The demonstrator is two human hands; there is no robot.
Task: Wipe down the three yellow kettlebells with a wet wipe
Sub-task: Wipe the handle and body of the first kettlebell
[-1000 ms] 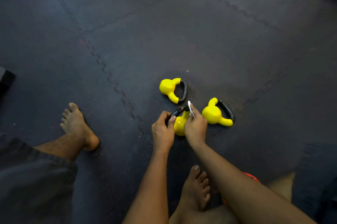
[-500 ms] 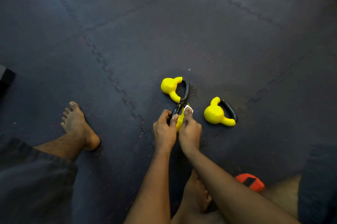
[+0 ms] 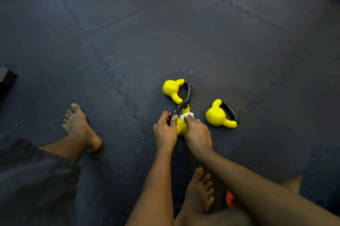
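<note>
The near kettlebell [image 3: 181,127] lies on the floor mat [image 3: 184,32], its yellow body mostly hidden between both hands. The left grip [image 3: 164,132] clenches its black handle. The right grip [image 3: 197,133] holds a wet wipe [image 3: 187,115] against it, with only a white corner showing. The far kettlebell [image 3: 172,88] lies just beside it and the right kettlebell [image 3: 217,115] lies apart. Bare mat spreads beyond them.

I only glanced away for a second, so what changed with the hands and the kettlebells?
The right hand slid the wipe leftward, off the end of the handle onto the yellow neck of the near kettlebell, closing up to the left hand. That kettlebell turned, its handle now pointing away. The left hand kept gripping the handle; the far kettlebell and the right kettlebell stayed put.
</note>
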